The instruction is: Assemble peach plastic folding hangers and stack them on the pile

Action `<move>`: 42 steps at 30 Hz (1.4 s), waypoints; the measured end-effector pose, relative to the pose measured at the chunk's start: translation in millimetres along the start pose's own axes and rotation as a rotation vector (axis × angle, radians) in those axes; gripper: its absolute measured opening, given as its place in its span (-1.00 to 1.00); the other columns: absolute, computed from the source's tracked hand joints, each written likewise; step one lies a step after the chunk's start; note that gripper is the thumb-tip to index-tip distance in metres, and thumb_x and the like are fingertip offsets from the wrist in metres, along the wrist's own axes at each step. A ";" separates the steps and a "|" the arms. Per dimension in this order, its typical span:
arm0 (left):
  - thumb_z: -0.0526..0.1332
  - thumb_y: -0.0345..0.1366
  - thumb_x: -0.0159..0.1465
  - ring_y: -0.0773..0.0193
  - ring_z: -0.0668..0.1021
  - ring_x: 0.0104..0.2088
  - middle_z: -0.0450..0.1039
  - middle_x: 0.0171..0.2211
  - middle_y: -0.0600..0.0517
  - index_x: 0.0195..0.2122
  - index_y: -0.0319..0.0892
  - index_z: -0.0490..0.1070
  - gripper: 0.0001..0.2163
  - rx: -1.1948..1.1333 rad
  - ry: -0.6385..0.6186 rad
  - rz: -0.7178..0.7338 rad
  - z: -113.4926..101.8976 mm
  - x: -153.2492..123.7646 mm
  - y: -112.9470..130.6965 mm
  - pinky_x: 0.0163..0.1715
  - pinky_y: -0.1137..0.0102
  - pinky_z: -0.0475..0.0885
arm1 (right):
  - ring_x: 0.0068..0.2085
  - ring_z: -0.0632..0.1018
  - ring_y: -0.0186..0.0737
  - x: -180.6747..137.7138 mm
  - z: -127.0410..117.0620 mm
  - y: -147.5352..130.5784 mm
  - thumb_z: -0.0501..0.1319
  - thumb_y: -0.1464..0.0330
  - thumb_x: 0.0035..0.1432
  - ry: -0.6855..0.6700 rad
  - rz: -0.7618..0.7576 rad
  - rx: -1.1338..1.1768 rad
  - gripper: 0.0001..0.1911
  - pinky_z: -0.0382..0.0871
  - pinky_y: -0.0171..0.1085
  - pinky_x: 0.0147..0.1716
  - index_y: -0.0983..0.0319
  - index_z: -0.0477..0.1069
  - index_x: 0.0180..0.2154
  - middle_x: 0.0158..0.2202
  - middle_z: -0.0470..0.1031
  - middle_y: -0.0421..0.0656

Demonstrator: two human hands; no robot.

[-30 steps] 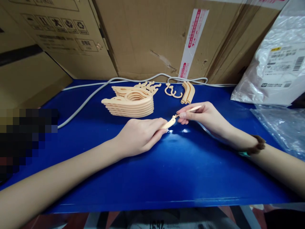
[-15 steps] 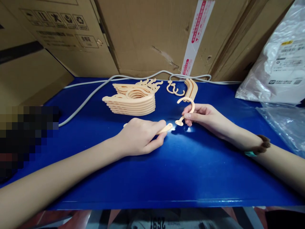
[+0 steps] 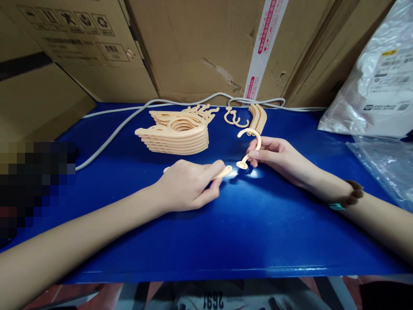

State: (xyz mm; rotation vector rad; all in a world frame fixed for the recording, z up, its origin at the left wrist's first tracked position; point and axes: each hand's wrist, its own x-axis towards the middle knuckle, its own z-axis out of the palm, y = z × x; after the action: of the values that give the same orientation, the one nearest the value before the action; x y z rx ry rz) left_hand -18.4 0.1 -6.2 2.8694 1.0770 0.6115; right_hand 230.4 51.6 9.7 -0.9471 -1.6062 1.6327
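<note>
My left hand [image 3: 193, 183] is closed around a cream plastic hanger arm [image 3: 223, 172]; one end sticks out past the thumb, and most of the piece is hidden by the hand. Between the thumb and fingers of my right hand [image 3: 269, 150] is a cream hanger hook [image 3: 259, 140], its curve upward and its round flared base pointing down-left. A small gap separates that base from the hanger arm's tip. Behind my left hand lies a stack of folded cream hangers [image 3: 176, 137]. Loose hooks [image 3: 232, 118] and several curved arm pieces [image 3: 258, 117] lie behind my right hand.
The blue tabletop [image 3: 206, 241] is backed by cardboard boxes [image 3: 200, 47]. A white cable [image 3: 119, 129] runs along the back and left. On the right are a white plastic parcel bag [image 3: 364, 86] and a clear plastic bag [image 3: 383, 168]. A blurred dark area covers the left edge.
The view has shifted slightly. Both hands keep their grips, and the hook and hanger arm remain apart, in nearly the same positions.
</note>
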 end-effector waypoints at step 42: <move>-0.04 -0.35 0.50 0.22 0.50 -0.25 0.52 -0.20 -0.13 0.15 -0.47 0.30 -0.67 0.034 0.145 0.224 1.8 3.2 -3.1 -0.29 0.41 0.41 | -0.42 0.42 -0.42 -0.2 -0.4 -4.5 0.33 0.38 0.17 -0.139 -0.020 -0.086 -0.32 0.32 -0.39 -0.48 0.23 0.17 0.28 -0.35 0.48 -0.25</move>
State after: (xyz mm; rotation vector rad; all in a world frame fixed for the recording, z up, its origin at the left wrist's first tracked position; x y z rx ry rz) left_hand -17.4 4.7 -7.2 3.0415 0.7902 0.8303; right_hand 230.7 51.8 14.1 -0.8740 -1.7863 1.6582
